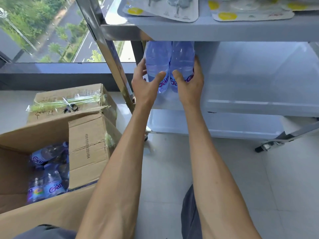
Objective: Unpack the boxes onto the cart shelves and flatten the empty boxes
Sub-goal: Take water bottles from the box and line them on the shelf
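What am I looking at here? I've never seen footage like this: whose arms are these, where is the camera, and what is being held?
There is no machine: a person wears a camera on the head, looking down at their own bare arms. The left hand and right hand each grip a water bottle: the left bottle and the right bottle, side by side at the cart's middle shelf. Carded packs lie on the upper shelf. On the floor stands an open box with more bottles inside; behind it, a taped box with scissors on top.
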Motion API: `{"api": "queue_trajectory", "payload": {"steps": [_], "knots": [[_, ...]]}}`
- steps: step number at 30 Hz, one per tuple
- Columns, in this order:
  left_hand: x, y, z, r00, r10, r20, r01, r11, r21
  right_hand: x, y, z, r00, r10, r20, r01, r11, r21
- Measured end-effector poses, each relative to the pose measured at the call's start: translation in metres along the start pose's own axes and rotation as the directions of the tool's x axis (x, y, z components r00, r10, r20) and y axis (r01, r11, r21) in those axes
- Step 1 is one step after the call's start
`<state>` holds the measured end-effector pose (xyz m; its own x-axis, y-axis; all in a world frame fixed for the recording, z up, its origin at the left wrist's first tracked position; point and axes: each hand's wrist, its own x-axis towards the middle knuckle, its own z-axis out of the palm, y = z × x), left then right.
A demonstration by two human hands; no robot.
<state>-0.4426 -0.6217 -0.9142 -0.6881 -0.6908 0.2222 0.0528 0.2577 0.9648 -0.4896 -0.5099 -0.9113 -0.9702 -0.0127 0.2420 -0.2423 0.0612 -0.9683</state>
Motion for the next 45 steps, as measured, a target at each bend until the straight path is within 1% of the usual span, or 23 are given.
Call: {"api": "queue_trajectory", "payload": {"steps": [3, 6, 12, 16, 22, 31, 32, 34, 37, 39, 40, 42, 44, 45], "knots": [[0.003, -0.005, -0.002, 0.999, 0.01, 0.05, -0.01, 1.0, 0.009, -0.004, 0.007, -0.002, 0.999, -0.038, -0.006, 0.037, 0.997, -0.073], [0.006, -0.005, -0.001, 0.998, 0.008, 0.067, -0.01, 0.999, 0.033, -0.005, 0.014, -0.004, 1.0, -0.03, -0.001, 0.03, 0.997, -0.075], [0.004, -0.004, 0.0, 1.0, -0.004, 0.031, 0.003, 1.0, 0.029, 0.013, 0.014, 0.01, 0.997, -0.032, -0.068, 0.021, 0.987, -0.158], [0.003, -0.004, 0.001, 1.0, -0.009, 0.028, 0.008, 1.0, 0.022, 0.03, 0.017, 0.018, 0.995, -0.012, -0.095, -0.004, 0.986, -0.168], [0.004, -0.007, 0.002, 1.0, -0.008, 0.021, 0.007, 0.999, 0.037, 0.053, 0.024, 0.024, 0.996, -0.002, -0.089, -0.014, 0.985, -0.174], [0.002, -0.011, 0.003, 0.999, -0.034, 0.032, 0.033, 0.999, 0.024, 0.051, 0.033, 0.021, 0.998, 0.008, -0.066, -0.021, 0.981, -0.193], [0.0, -0.01, 0.003, 0.998, -0.05, 0.044, 0.048, 0.998, 0.034, 0.046, 0.032, 0.018, 0.996, 0.024, -0.082, -0.04, 0.979, -0.199], [-0.01, -0.007, -0.003, 0.994, -0.103, 0.048, 0.1, 0.993, 0.064, 0.029, 0.029, 0.01, 0.985, 0.072, -0.155, -0.103, 0.974, -0.204], [-0.038, -0.007, -0.026, 0.983, -0.176, -0.044, 0.179, 0.98, 0.082, -0.006, 0.025, -0.003, 0.94, 0.161, -0.301, -0.207, 0.97, -0.129], [-0.064, -0.008, -0.052, 0.983, -0.155, -0.101, 0.166, 0.979, 0.118, -0.036, 0.018, -0.01, 0.902, 0.192, -0.387, -0.235, 0.97, -0.066], [-0.077, -0.008, -0.066, 0.984, -0.135, -0.115, 0.15, 0.979, 0.141, -0.054, 0.013, -0.011, 0.894, 0.19, -0.407, -0.232, 0.971, -0.056], [-0.098, -0.007, -0.093, 0.98, -0.123, -0.153, 0.147, 0.977, 0.152, -0.089, 0.003, -0.007, 0.902, 0.177, -0.395, -0.218, 0.974, -0.061], [-0.115, -0.005, -0.125, 0.961, -0.165, -0.222, 0.194, 0.974, 0.115, -0.131, -0.01, 0.005, 0.936, 0.167, -0.311, -0.19, 0.981, -0.044], [-0.121, -0.006, -0.145, 0.941, -0.194, -0.277, 0.229, 0.969, 0.098, -0.151, -0.017, 0.015, 0.955, 0.162, -0.247, -0.174, 0.984, -0.026]]}}
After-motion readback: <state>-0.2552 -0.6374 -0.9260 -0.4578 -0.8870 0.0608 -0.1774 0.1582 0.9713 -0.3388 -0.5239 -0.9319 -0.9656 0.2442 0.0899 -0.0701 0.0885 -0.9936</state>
